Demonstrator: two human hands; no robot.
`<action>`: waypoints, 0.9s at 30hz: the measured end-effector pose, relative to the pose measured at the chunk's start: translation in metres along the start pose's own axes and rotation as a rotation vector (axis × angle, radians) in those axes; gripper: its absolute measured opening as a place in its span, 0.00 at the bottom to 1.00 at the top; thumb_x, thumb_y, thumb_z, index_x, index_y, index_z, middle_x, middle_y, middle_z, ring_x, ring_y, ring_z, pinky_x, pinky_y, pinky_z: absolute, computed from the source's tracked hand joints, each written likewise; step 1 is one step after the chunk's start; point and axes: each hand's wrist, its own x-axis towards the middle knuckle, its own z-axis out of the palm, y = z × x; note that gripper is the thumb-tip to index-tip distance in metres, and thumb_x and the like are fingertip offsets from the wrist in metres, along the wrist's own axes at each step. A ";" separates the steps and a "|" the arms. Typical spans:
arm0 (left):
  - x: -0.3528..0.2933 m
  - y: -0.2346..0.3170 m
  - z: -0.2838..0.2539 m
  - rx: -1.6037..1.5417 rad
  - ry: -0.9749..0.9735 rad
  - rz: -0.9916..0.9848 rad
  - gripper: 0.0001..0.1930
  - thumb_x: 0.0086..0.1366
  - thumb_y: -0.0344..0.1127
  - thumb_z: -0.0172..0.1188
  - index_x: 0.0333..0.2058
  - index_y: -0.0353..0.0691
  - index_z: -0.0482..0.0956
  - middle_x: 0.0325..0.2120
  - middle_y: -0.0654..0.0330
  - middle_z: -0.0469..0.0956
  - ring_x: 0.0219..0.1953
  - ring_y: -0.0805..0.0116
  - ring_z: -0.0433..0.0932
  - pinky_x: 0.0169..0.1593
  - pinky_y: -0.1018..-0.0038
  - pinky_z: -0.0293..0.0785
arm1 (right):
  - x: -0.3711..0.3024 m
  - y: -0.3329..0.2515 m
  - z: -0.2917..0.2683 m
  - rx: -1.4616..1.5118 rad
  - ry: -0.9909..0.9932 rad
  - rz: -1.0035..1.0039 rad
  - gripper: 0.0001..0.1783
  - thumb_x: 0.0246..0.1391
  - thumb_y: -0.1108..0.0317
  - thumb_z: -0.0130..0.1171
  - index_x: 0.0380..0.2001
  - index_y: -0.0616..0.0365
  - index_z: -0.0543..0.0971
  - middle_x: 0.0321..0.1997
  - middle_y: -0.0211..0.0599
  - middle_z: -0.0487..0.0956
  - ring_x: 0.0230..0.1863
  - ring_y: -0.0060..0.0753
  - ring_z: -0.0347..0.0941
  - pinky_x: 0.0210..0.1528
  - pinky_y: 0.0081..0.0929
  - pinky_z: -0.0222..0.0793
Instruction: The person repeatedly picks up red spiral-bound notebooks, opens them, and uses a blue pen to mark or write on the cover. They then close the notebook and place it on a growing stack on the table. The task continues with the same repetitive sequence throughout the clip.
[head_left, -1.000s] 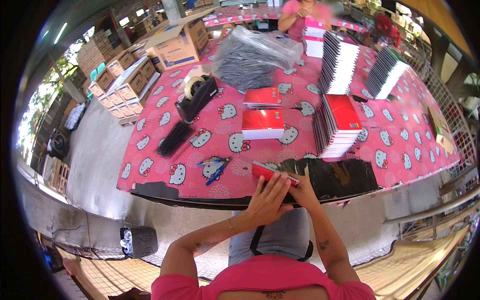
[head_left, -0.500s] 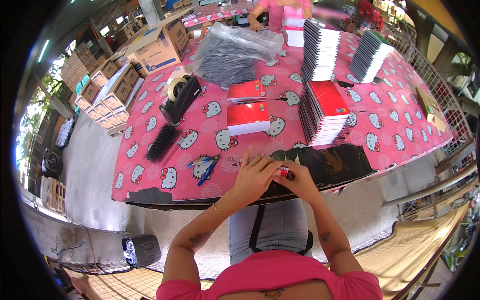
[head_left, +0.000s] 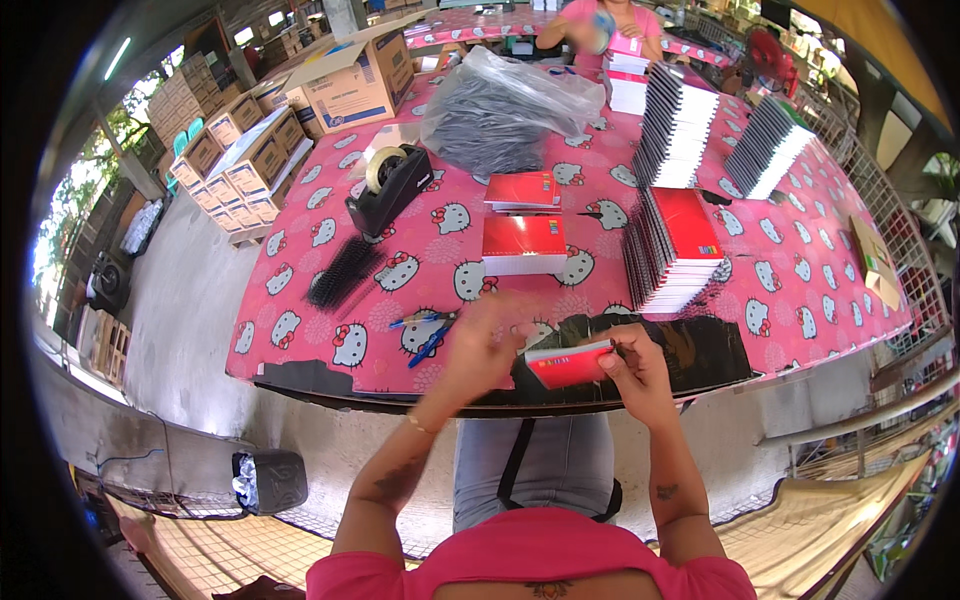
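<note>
My right hand [head_left: 642,375] grips a small red notebook [head_left: 568,368] by its right end, above the table's front edge, with its cover tilted toward me. My left hand [head_left: 486,345] is just left of the notebook, apart from it and smeared by motion, so its fingers are unclear. Left of that hand lies a blue-handled tool [head_left: 428,345]. Beyond my hands sit two low piles of red notebooks, the nearer pile [head_left: 523,240] and the farther pile [head_left: 522,188]. To their right rises a stack of spiral-bound red notebooks [head_left: 688,235].
Black binding coils [head_left: 343,273] and a tape dispenser [head_left: 390,190] lie at left. Behind are a clear bag of dark coils [head_left: 490,115] and an open carton [head_left: 350,85]. Tall notebook stacks [head_left: 672,125] stand back right. A person [head_left: 612,30] works across the table [head_left: 790,290].
The red notebook has come into clear view in my right hand, where both hands were together around something small and red. My left hand has moved away leftward. The view has shifted slightly.
</note>
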 end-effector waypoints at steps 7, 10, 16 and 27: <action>-0.052 -0.061 -0.064 0.803 -0.124 -0.034 0.22 0.64 0.44 0.64 0.54 0.41 0.77 0.46 0.48 0.77 0.45 0.52 0.77 0.48 0.57 0.73 | 0.023 0.007 0.014 -1.007 -0.048 -0.296 0.10 0.53 0.68 0.65 0.39 0.56 0.79 0.33 0.38 0.81 0.34 0.42 0.79 0.38 0.36 0.74; -0.045 -0.030 -0.060 0.085 0.011 -0.597 0.21 0.69 0.43 0.59 0.55 0.39 0.74 0.41 0.49 0.79 0.36 0.60 0.80 0.42 0.63 0.78 | 0.023 0.015 0.019 -1.014 -0.014 -0.271 0.11 0.53 0.67 0.64 0.40 0.55 0.80 0.33 0.37 0.81 0.34 0.43 0.79 0.37 0.37 0.74; -0.052 0.027 0.003 -1.053 -0.166 -0.957 0.20 0.74 0.44 0.51 0.51 0.30 0.73 0.42 0.48 0.81 0.40 0.57 0.84 0.44 0.64 0.82 | 0.021 0.014 0.030 -0.959 0.049 -0.223 0.09 0.53 0.68 0.63 0.39 0.53 0.79 0.33 0.35 0.79 0.33 0.43 0.79 0.34 0.36 0.75; -0.038 0.043 0.018 0.435 -0.035 -0.048 0.16 0.69 0.38 0.59 0.50 0.34 0.79 0.39 0.54 0.80 0.36 0.59 0.81 0.43 0.66 0.79 | 0.020 0.018 0.034 -0.959 0.079 -0.219 0.11 0.52 0.67 0.64 0.39 0.53 0.80 0.34 0.34 0.80 0.34 0.43 0.79 0.35 0.36 0.75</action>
